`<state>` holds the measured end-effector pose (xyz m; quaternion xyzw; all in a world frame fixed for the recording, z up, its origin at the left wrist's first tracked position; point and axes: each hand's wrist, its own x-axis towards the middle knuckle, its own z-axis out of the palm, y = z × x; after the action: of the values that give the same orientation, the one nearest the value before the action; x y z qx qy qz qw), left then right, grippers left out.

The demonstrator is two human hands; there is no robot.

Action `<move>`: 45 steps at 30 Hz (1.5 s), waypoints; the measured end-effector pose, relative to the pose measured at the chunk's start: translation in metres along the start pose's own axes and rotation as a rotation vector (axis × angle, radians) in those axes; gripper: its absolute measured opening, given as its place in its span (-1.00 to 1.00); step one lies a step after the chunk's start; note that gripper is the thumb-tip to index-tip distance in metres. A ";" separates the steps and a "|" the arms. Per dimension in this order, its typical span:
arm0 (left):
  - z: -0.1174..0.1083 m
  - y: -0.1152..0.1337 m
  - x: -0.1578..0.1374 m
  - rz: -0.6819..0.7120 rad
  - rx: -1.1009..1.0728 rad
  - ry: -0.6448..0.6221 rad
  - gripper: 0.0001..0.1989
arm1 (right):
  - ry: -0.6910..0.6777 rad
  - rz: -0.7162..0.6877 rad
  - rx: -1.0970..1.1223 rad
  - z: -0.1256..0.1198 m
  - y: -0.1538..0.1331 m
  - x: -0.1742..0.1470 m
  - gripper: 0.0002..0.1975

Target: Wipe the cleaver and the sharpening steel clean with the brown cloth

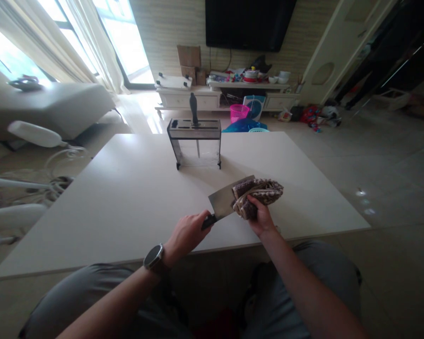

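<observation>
- While the left hand (pixel 189 231) curls its fingers round the black handle of a cleaver (pixel 223 201), the right hand (pixel 261 220) pinches a bunched cloth (pixel 266 192), thumb laid over the folds; its other fingers are mostly hidden.
- The cleaver's blade is a broad, flat, nearly rectangular sheet of dull grey metal, tilted up towards the right, above the near part of the counter (pixel 137 197); how high it is held I cannot tell.
- The cloth is soft and thick, patterned in dark brown and cream, rolled into uneven folds that cover the blade's right part. Where its underside meets the metal is hidden.
- Beyond the blade, near the far edge of the counter, stands an upright knife holder (pixel 195 133), with a slotted metallic top, see-through walls and small dark feet. A black-handled tool (pixel 193 107) sits upright in a slot.
- The counter is smooth, pale and faintly glossy, with straight edges and a sharp corner at right.
- Both forearms cross the near edge, the left bearing a round-faced watch (pixel 153 256).
- A wide stretch of counter lies left of the blade, a narrower 1 right of the cloth; the holder and cleaver stand apart, with pale surface between these 2.
</observation>
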<state>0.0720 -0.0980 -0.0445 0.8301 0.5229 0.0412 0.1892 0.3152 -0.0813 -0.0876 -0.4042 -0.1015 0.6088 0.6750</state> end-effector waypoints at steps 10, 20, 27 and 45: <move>-0.004 -0.010 0.001 0.067 -0.274 -0.072 -0.79 | 0.061 -0.071 -0.012 -0.002 -0.002 0.006 -0.65; -0.009 -0.013 0.000 -0.039 -0.824 -0.446 -0.56 | 0.040 0.053 0.005 0.001 -0.003 0.002 -0.71; 0.002 -0.005 0.003 0.013 -0.644 -0.127 -0.57 | -0.121 0.070 -0.058 0.010 0.008 -0.013 -0.69; 0.023 0.011 0.003 0.148 -0.562 -0.137 -0.68 | -0.026 -0.051 -0.152 0.027 0.047 -0.030 -0.58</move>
<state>0.0890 -0.1061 -0.0623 0.7820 0.4148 0.1418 0.4431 0.2566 -0.0999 -0.0908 -0.4437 -0.1666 0.5872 0.6561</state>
